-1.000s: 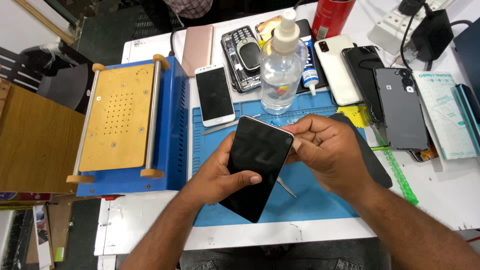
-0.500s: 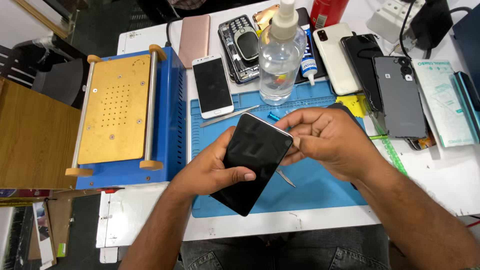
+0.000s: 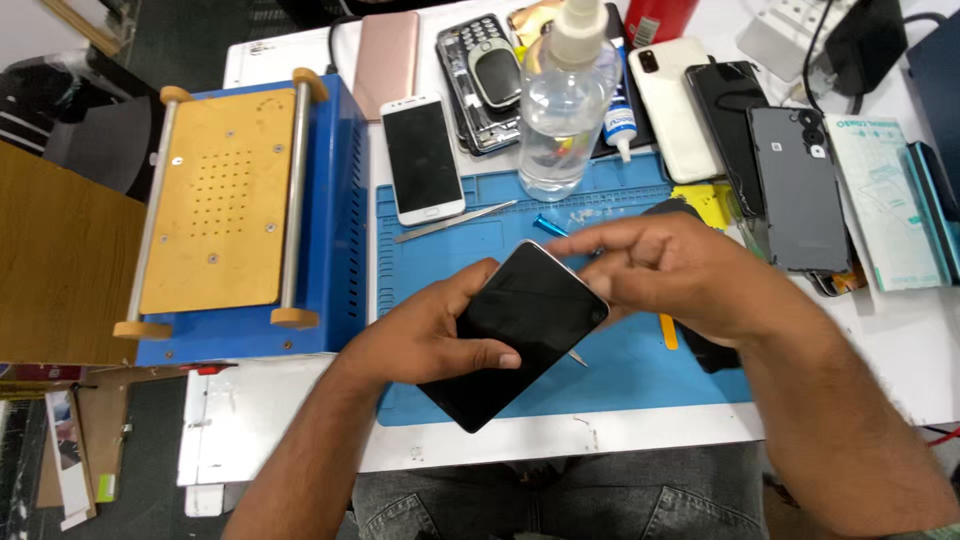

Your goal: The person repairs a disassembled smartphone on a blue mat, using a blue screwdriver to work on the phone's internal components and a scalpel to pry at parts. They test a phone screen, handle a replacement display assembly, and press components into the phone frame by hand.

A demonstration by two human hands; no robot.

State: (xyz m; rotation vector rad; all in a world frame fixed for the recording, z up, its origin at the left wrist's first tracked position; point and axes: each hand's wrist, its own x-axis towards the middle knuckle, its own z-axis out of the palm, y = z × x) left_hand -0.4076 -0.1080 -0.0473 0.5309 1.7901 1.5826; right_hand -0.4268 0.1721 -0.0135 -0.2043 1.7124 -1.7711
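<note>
head view first — what have you got in your left hand (image 3: 430,340)?

— you're grasping a black phone (image 3: 520,345), screen side up and tilted on a diagonal, thumb laid across its lower face, fingers wrapped behind its left edge. it's lifted over the blue work mat (image 3: 640,375), near the mat's front half.

— and your right hand (image 3: 680,275)?

— it's loose, not clenched on anything i can see; the fingers (image 3: 600,235) stretch left over the phone's top right corner, just at its edge. whether a fingertip actually touches the glass i cannot tell.

— what's poking out under the phone?

— a thin metal tip (image 3: 577,357) shows just beside the phone's right edge; what it belongs to is hidden.

— around you?

— tweezers (image 3: 455,221) lie on the mat beside a white phone (image 3: 422,158). a clear bottle with a pump top (image 3: 567,100) stands at the mat's far edge, a small glue tube (image 3: 620,125) next to it. to your left sits a blue machine with a tan perforated plate (image 3: 215,200). to your right, a white phone back (image 3: 675,105) and a grey phone back (image 3: 797,185) rest on the white table (image 3: 900,340).
</note>
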